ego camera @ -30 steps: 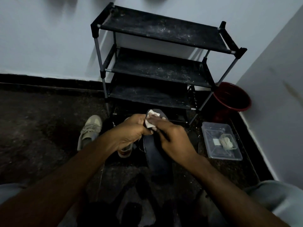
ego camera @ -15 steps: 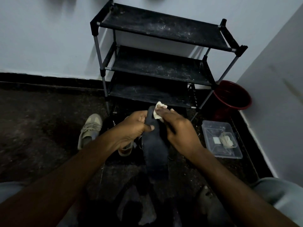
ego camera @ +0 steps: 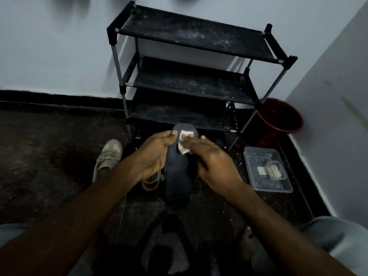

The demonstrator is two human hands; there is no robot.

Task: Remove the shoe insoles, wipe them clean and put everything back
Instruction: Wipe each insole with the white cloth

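Head view, starting at the left: a tan shoe (ego camera: 108, 158) sits on the floor (ego camera: 49, 156). Next is the left hand (ego camera: 155, 154) — its thumb and fingers pinch the dark insole (ego camera: 177, 176) near its far end, over the middle of the floor, in front of the black rack (ego camera: 189, 82). A small white cloth (ego camera: 184, 143) lies on the insole's far end. The right hand (ego camera: 211, 158) presses it down with flat, straight fingers. By the floor's right edge sits a clear box (ego camera: 266, 170), and a red bucket (ego camera: 278, 116) stands in the back right corner. The insole looks bendy and is held at one end only — a hard rub could fold it or pull it loose, I think.
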